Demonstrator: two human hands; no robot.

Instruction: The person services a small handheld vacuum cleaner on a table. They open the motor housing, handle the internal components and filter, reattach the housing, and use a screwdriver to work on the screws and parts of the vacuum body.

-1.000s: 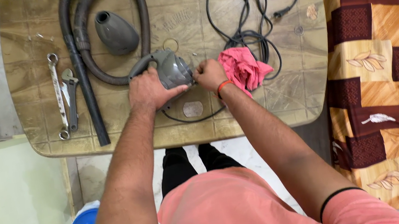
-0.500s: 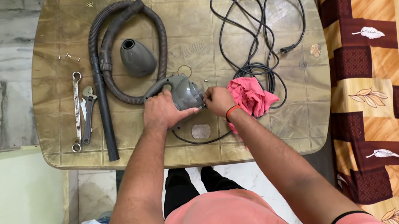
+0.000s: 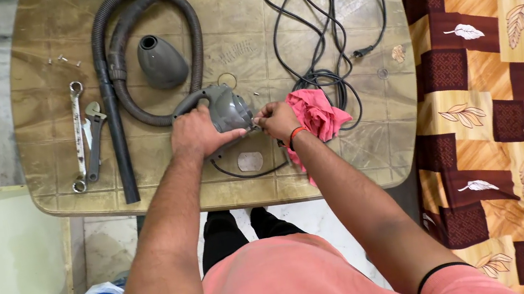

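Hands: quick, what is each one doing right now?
Left hand: closed on the grey vacuum body, holding it on the table.
Right hand: fingertips pinched at the body's edge; what they hold cannot be told.

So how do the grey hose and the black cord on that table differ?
The grey hose is thick and ribbed; the black cord is thin and smooth. The hose bends in one tight loop left of the hands, while the cord sprawls in several loose loops to their right and ends in a plug. Both lie flat on the table.
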